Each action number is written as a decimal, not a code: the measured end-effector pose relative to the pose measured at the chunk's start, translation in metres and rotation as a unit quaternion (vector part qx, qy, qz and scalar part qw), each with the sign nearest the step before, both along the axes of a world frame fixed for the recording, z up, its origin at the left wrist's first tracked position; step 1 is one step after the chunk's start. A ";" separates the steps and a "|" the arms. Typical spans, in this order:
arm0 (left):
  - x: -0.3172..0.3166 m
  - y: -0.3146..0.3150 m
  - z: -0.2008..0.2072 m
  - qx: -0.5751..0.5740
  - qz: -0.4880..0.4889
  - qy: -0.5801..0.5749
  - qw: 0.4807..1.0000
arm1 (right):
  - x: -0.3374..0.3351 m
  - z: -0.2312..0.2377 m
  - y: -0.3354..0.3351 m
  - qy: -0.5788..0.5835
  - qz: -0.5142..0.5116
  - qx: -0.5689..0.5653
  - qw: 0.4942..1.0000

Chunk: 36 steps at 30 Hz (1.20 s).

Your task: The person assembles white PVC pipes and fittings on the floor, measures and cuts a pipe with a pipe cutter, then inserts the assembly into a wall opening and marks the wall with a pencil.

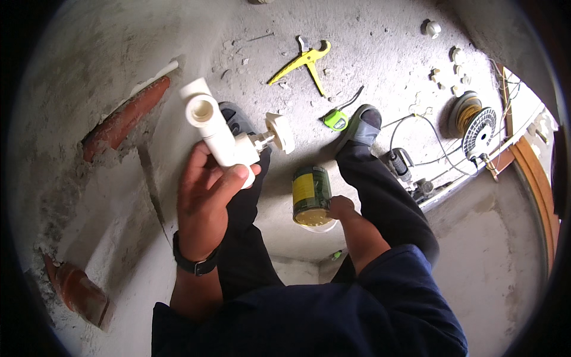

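Note:
My left hand [205,193] is closed around the lower end of a white plastic pipe-and-valve assembly [219,143]. Its upper end has an open round socket facing up, and a white valve handle [279,134] sticks out to the right. Low between my legs, a green tin can [312,187] with a yellow label hangs tilted, its pale end toward me. My right hand [343,208] grips the can at its right side; most of those fingers are hidden.
Yellow pipe cutters [306,63] and a green tape measure [336,120] lie on the dusty floor ahead. At the right are a cable reel [477,132], a dark power tool [398,165] and small white fittings [458,56]. Orange-brown pipes [128,116] emerge from the left wall.

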<state>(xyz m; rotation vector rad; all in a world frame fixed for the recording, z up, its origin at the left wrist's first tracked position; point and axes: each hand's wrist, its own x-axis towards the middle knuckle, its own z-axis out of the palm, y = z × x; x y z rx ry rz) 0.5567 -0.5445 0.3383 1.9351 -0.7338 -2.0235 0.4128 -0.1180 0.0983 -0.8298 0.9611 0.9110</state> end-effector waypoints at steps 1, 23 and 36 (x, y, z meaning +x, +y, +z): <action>0.003 -0.005 0.003 -0.017 -0.007 -0.002 1.000 | -0.006 -0.008 -0.004 -0.027 0.046 0.028 0.998; 0.081 0.129 0.038 -0.379 -0.186 -0.127 0.897 | -0.010 0.166 -0.409 -0.322 -0.335 -0.081 0.882; 0.082 0.105 -0.060 -0.200 0.015 0.259 0.945 | -0.020 0.224 -0.346 -0.260 -0.461 -0.251 0.810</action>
